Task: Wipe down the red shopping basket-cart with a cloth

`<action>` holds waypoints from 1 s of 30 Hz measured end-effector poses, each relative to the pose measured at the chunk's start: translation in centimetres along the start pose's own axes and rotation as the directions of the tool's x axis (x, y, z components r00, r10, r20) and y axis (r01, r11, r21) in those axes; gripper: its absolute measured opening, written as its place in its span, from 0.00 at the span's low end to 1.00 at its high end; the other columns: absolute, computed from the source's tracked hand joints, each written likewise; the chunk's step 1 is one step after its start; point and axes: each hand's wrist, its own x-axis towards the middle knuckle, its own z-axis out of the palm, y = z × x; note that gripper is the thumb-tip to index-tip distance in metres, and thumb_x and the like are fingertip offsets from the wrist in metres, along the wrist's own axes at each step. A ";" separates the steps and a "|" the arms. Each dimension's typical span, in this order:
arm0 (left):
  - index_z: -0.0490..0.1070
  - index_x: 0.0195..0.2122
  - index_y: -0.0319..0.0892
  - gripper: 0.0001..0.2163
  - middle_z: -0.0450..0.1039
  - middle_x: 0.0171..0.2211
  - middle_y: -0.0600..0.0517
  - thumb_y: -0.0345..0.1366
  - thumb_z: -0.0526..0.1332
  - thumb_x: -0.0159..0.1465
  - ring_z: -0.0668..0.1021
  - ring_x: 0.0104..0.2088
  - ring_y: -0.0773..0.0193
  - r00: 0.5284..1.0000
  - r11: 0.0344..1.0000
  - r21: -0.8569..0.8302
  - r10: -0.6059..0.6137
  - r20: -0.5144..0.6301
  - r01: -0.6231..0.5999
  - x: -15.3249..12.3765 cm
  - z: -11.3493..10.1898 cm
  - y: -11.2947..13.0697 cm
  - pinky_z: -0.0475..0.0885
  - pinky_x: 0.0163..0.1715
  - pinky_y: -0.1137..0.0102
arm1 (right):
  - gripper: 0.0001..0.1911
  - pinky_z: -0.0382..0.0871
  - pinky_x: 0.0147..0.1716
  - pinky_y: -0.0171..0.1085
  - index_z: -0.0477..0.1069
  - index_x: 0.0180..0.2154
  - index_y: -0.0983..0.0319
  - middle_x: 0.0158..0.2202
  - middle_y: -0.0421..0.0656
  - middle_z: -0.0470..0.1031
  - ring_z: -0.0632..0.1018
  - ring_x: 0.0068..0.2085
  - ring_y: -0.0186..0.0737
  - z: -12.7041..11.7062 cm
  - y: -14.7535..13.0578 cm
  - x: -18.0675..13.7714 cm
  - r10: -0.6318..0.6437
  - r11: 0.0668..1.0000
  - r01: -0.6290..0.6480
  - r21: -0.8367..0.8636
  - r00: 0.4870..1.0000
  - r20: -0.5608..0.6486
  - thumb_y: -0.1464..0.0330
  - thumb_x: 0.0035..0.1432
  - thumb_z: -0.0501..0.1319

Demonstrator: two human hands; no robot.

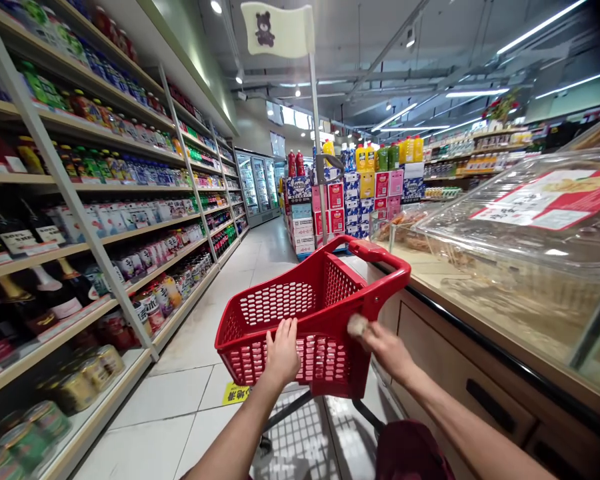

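A red plastic shopping basket (280, 303) rides on a cart in front of me, in a supermarket aisle. My left hand (281, 351) rests on the basket's near rim with its fingers curled over the edge. My right hand (386, 347) is beside the basket's right side, its fingers pinched on a small pale object (357, 325) that I cannot make out, held just above the rim. The basket looks empty inside.
Shelves of bottles and cans (80, 220) line the left side. A counter with clear plastic food bins (520, 233) runs along the right. A stack of boxes and juice bottles (365, 187) stands ahead, with fridges (257, 187) at the far end. A yellow sticker (236, 394) lies on the tiled floor.
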 end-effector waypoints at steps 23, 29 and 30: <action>0.43 0.62 0.37 0.37 0.43 0.64 0.50 0.23 0.48 0.48 0.47 0.63 0.60 0.999 0.999 -0.034 -0.001 -0.049 -0.001 -0.6 0.1 -0.1 0.45 0.59 0.53 | 0.15 0.57 0.47 0.42 0.70 0.43 0.63 0.47 0.49 0.70 0.68 0.48 0.43 -3.8 2.8 8.7 0.151 0.968 -0.177 -0.176 0.977 -0.149 0.71 0.57 0.50; 0.42 0.62 0.37 0.37 0.42 0.64 0.51 0.23 0.48 0.48 0.46 0.63 0.62 1.000 1.000 -0.011 0.004 -0.030 -0.004 -0.9 0.0 -0.1 0.44 0.60 0.54 | 0.16 0.47 0.54 0.48 0.68 0.46 0.61 0.48 0.49 0.71 0.67 0.51 0.44 -3.0 3.0 7.5 -0.012 0.968 0.013 -0.249 1.000 0.004 0.71 0.57 0.51; 0.42 0.62 0.37 0.37 0.42 0.64 0.51 0.24 0.48 0.48 0.46 0.63 0.62 0.999 1.000 -0.010 0.008 -0.035 -0.009 -0.9 0.1 -0.1 0.44 0.59 0.54 | 0.15 0.48 0.54 0.50 0.69 0.45 0.63 0.49 0.50 0.70 0.67 0.51 0.45 -3.5 4.3 7.6 0.067 0.953 -0.082 -0.290 0.996 -0.059 0.69 0.57 0.50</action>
